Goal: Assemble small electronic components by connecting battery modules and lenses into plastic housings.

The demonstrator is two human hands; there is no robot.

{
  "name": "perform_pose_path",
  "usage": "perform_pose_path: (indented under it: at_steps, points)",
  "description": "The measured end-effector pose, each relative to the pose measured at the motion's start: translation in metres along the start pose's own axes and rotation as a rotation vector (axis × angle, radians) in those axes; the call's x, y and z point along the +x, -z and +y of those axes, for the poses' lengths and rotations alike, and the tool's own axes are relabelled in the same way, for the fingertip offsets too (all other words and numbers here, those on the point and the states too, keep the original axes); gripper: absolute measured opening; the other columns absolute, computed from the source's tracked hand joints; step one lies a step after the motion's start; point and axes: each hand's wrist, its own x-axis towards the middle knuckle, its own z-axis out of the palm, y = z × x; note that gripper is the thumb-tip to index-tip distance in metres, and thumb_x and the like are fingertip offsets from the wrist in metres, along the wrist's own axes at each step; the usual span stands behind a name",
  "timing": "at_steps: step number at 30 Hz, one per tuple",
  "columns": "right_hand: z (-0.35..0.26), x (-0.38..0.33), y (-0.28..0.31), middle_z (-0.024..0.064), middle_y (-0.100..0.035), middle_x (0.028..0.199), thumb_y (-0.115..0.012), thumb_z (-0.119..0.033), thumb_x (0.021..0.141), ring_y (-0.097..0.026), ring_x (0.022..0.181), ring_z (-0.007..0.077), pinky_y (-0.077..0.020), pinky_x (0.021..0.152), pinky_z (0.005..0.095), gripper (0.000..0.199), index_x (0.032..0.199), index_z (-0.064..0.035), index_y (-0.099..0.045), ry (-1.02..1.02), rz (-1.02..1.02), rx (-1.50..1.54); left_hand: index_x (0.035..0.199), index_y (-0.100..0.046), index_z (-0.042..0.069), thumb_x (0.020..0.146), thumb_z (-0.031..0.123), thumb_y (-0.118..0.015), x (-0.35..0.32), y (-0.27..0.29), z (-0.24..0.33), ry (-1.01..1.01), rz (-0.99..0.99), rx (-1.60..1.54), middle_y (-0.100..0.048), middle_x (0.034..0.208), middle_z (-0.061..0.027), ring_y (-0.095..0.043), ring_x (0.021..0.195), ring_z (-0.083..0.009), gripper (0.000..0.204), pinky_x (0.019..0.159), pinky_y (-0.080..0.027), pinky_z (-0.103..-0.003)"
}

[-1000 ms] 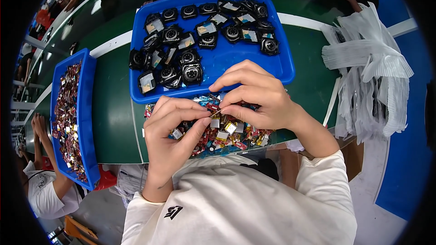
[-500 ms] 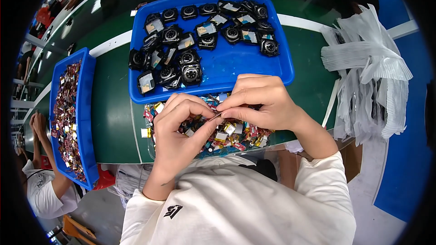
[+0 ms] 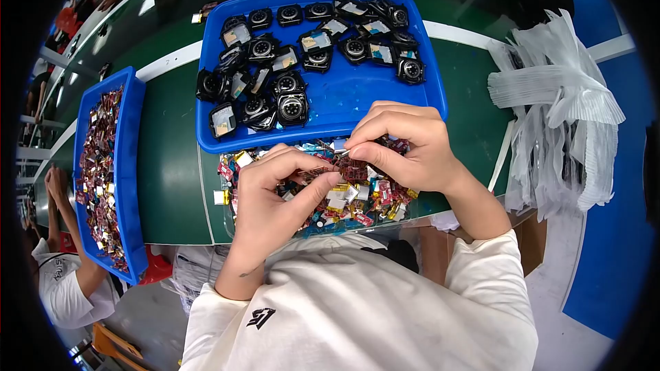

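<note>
Over a pile of small electronic parts, my two hands work close together, their fingertips slightly apart. My left hand is closed in a pinch at the edge of a small dark-red circuit board. To its right, my right hand pinches a tiny thin pale piece, too small to name. Red boards, silver-and-yellow battery cells and blue bits make up the pile, which lies in a clear tray partly hidden by my hands.
Beyond my hands stands a blue tray of black watch cases. Another blue bin at the left holds many small parts. White pleated sheets hang at the right. Other people work at the left and far side.
My fingertips have drawn apart; my right hand has moved slightly right and up. The dark-red board now shows between the hands.
</note>
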Motion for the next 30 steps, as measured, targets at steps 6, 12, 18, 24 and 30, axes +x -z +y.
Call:
perform_pose_path:
  at_steps: [6,12,18,24,30]
  points:
    - [-0.003,-0.004,0.001,0.0114,-0.067,0.078,-0.068,0.001,0.081,-0.062,0.069,0.0146,-0.0474,0.058,0.0254,0.005,0.08,0.0036,-0.064,-0.173,-0.024,0.163,0.081,-0.071,0.003,0.067,0.002,-0.076,0.003,0.002,0.002,-0.392,0.101,0.331,-0.067,0.077,-0.0056,-0.056,0.069,-0.0147,0.014,0.064,-0.042,-0.026]
    - [-0.005,-0.005,0.003,0.0125,-0.065,0.081,-0.068,0.0,0.082,-0.061,0.071,0.0126,-0.0485,0.06,0.0229,0.006,0.082,0.0048,-0.064,-0.395,-0.067,0.371,0.083,-0.072,0.003,0.069,0.001,-0.075,0.003,0.001,-0.008,-0.309,0.085,0.144,-0.067,0.075,-0.0047,-0.055,0.068,-0.0134,0.014,0.064,-0.042,-0.025]
    - [-0.006,-0.003,0.002,0.0133,-0.065,0.077,-0.068,-0.003,0.083,-0.06,0.061,0.0101,-0.0471,0.054,0.0198,0.01,0.08,0.0051,-0.062,-0.54,-0.122,0.704,0.082,-0.071,0.003,0.072,0.002,-0.074,0.003,0.001,-0.009,-0.241,0.027,0.043,-0.066,0.075,-0.0051,-0.055,0.069,-0.0113,0.01,0.064,-0.041,-0.024]
    - [-0.009,-0.001,-0.002,0.0095,-0.065,0.069,-0.065,-0.009,0.088,-0.055,0.05,0.0064,-0.042,0.044,0.0177,0.015,0.08,0.0032,-0.062,-0.588,-0.181,0.684,0.083,-0.07,0.002,0.075,0.002,-0.072,0.003,-0.003,-0.01,-0.106,0.012,-0.094,-0.066,0.075,-0.0046,-0.055,0.069,-0.0102,0.008,0.064,-0.041,-0.023]
    - [-0.007,-0.003,-0.003,0.0083,-0.065,0.076,-0.063,-0.011,0.09,-0.056,0.057,0.0057,-0.0431,0.049,0.0173,0.016,0.081,0.0016,-0.061,-0.579,-0.132,0.642,0.082,-0.068,0.0,0.076,0.0,-0.071,0.004,0.001,-0.009,-0.146,-0.101,-0.106,-0.065,0.076,-0.005,-0.055,0.071,-0.0114,0.007,0.067,-0.043,-0.024]
